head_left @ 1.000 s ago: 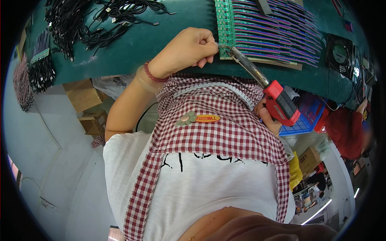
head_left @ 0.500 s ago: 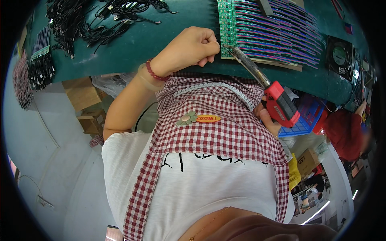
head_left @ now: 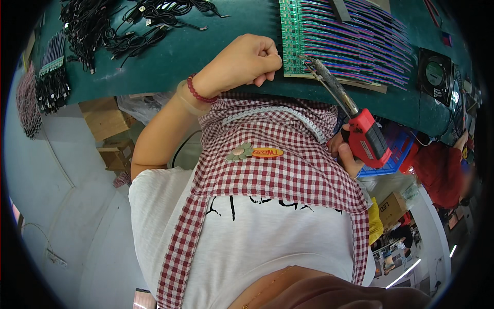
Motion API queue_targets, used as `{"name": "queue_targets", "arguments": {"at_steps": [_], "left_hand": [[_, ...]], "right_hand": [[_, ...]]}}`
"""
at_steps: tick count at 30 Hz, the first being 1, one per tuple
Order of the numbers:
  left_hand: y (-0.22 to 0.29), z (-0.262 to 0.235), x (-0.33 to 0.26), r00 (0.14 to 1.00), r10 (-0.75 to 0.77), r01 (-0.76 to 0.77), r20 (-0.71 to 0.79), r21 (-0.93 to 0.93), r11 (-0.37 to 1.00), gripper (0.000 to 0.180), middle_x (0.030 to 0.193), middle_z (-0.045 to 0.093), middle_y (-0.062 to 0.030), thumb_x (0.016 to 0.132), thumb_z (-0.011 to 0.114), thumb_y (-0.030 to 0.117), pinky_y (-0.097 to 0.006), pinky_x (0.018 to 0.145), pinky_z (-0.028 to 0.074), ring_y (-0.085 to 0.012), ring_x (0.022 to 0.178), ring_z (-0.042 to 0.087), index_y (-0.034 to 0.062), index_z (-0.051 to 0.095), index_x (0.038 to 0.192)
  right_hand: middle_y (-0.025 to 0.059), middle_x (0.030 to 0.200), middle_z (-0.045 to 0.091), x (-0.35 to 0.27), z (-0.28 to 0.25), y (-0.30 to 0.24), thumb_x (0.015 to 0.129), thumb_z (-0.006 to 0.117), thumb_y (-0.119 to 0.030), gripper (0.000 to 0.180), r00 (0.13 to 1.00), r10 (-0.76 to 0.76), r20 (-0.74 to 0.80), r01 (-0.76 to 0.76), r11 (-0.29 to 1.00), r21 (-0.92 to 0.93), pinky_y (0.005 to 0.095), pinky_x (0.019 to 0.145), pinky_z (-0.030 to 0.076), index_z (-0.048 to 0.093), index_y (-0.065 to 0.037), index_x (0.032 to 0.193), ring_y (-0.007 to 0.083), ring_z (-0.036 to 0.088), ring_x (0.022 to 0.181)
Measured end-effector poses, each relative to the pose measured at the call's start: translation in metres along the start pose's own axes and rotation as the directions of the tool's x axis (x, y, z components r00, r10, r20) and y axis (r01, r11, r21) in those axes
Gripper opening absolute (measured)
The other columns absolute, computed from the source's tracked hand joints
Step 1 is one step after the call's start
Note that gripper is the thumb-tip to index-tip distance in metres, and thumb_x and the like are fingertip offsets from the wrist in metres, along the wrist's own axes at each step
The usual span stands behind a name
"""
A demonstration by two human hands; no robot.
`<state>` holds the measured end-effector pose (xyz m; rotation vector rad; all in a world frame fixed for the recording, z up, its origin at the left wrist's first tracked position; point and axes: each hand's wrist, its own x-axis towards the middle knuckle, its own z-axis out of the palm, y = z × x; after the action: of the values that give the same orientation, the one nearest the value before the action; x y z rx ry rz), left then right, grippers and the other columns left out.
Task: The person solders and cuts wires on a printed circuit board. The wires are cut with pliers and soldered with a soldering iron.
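Note:
My left hand (head_left: 256,59) is closed at the left edge of a strip of green circuit boards (head_left: 292,33). Its fingertips are pinched together, and what is in them, if anything, is hidden. My right hand (head_left: 349,157) grips a red and black soldering gun (head_left: 368,139) by its handle. The gun's metal barrel points up and left, its tip over the lower rows of the boards, apart from my left hand. Several blue, red and black wires (head_left: 360,49) run rightward from the boards in parallel rows. A grey bar (head_left: 339,9) lies across the wires near the top.
Bundles of black cables (head_left: 149,20) lie at the left on the green tabletop (head_left: 200,51). A board strip with black leads (head_left: 51,72) hangs over the left edge. A black fan (head_left: 435,72) stands at right. Below are cardboard boxes (head_left: 105,118), a blue crate (head_left: 391,167) and a co-worker's red sleeve (head_left: 440,172).
The soldering gun has shifted right in my right hand, its tip moving away from my left fingers. My left hand has stayed in place.

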<state>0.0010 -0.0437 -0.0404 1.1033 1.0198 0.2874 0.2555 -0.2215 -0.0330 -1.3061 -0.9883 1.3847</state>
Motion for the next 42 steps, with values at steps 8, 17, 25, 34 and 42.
{"name": "queue_targets", "arguments": {"at_steps": [8, 17, 25, 34, 42], "left_hand": [[0.005, 0.0, 0.0, 1.0, -0.012, 0.012, -0.008, 0.042, 0.999, 0.016, 0.059, 0.055, -0.0011, 0.083, 0.054, 0.015, -0.017, 0.038, 0.032, -0.0033, 0.044, 0.046, 0.0026, 0.052, 0.072], [0.041, -0.039, 0.001, 0.957, 0.194, -0.051, -0.215, 0.533, 0.845, 0.024, 0.058, 0.057, -0.0029, 0.085, 0.055, 0.024, -0.022, 0.041, 0.038, -0.0075, 0.045, 0.05, 0.0018, 0.063, 0.079], [0.088, -0.105, 0.098, 0.534, 0.836, 0.207, -0.129, 0.978, 0.019, 0.012, 0.079, 0.061, -0.0184, 0.072, 0.057, 0.012, -0.041, 0.07, 0.046, -0.0333, 0.076, 0.058, 0.0011, 0.062, 0.068], [0.09, -0.115, 0.116, 0.608, 0.764, 0.105, -0.216, 0.976, 0.193, 0.014, 0.071, 0.06, -0.0199, 0.073, 0.056, 0.011, -0.042, 0.071, 0.046, -0.0341, 0.074, 0.059, 0.0001, 0.062, 0.067], [0.077, -0.123, 0.116, 0.58, 0.809, -0.07, -0.098, 0.983, 0.169, 0.01, 0.079, 0.058, -0.0191, 0.071, 0.058, 0.011, -0.042, 0.074, 0.044, -0.0347, 0.077, 0.055, 0.0016, 0.057, 0.071]], "right_hand": [[0.0093, 0.062, 0.051, 0.004, 0.003, 0.0, 0.081, 0.058, -0.013, 0.045, 0.999, -0.026, -0.027, 0.026, 0.999, -0.021, 0.0287, 0.051, 0.039, 0.041, 0.006, 0.119, 0.0142, 0.045, 0.049], [0.0071, 0.057, 0.048, 0.028, 0.005, -0.015, 0.082, 0.059, -0.016, 0.041, 0.981, -0.11, -0.157, 0.142, 0.968, 0.208, 0.0261, 0.046, 0.039, 0.041, 0.005, 0.112, 0.0121, 0.042, 0.044], [0.0056, 0.059, 0.045, 0.044, 0.003, -0.02, 0.086, 0.047, -0.016, 0.036, 0.961, -0.229, -0.156, 0.261, 0.937, 0.232, 0.0238, 0.041, 0.035, 0.039, 0.004, 0.115, 0.0095, 0.037, 0.042], [0.0043, 0.06, 0.044, 0.048, -0.002, -0.026, 0.085, 0.048, -0.017, 0.036, 0.944, -0.242, -0.224, 0.3, 0.913, 0.276, 0.0233, 0.041, 0.036, 0.042, 0.004, 0.114, 0.0091, 0.037, 0.043], [0.0052, 0.061, 0.045, 0.055, 0.001, -0.027, 0.086, 0.047, -0.016, 0.037, 0.94, -0.284, -0.189, 0.331, 0.893, 0.306, 0.0237, 0.042, 0.037, 0.04, 0.004, 0.116, 0.0096, 0.039, 0.044]]}}
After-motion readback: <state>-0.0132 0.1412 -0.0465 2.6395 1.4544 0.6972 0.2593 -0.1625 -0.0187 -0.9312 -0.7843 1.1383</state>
